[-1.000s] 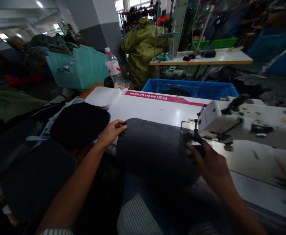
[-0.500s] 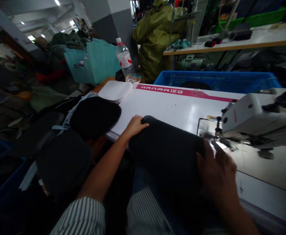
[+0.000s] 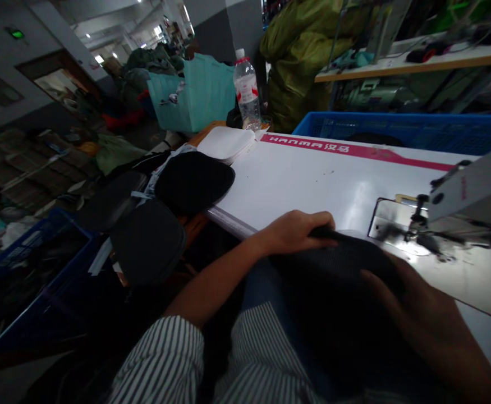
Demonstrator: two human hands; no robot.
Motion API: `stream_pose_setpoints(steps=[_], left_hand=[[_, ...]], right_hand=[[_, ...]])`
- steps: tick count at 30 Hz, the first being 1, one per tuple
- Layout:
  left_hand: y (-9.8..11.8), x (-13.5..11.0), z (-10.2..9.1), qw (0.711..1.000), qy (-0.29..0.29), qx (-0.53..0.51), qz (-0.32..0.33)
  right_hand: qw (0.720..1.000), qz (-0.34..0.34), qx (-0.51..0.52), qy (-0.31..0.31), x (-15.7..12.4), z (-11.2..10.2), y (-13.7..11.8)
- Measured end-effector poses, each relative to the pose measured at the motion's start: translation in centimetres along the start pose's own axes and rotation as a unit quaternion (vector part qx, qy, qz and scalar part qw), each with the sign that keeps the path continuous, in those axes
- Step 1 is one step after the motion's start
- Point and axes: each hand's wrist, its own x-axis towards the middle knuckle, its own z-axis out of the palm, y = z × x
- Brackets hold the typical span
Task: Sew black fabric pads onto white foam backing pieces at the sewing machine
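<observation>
Facing white sewing table (image 3: pixel 304 179), machine head (image 3: pixel 472 196) to the right, blue crate (image 3: pixel 397 126) beyond: dark mesh pad (image 3: pixel 333 269) sits at table's near edge, long axis approx. L-to-R, R end nearer machine. Left hand (image 3: pixel 291 233) curled over its top edge; right hand (image 3: pixel 417 314) spread on it. Black pads (image 3: pixel 194 182) lie further left.

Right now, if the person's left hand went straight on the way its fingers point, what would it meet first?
Probably the dark mesh padded panel, whose edge the left hand already curls over; depth is hard to judge in this dim view.
</observation>
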Motion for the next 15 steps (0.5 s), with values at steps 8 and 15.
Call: stream_pose_setpoints(steps=[8, 15], left_hand=[[1.7, -3.3, 1.3, 0.961, 0.037, -0.227, -0.153], [1.5, -3.7, 2.4, 0.936, 0.067, -0.254, -0.233]], right_hand=[[0.992, 0.002, 0.105, -0.076, -4.1, -1.6, -2.3], [0.995, -0.011, 0.095, 0.003, -5.3, -1.1, -2.6]])
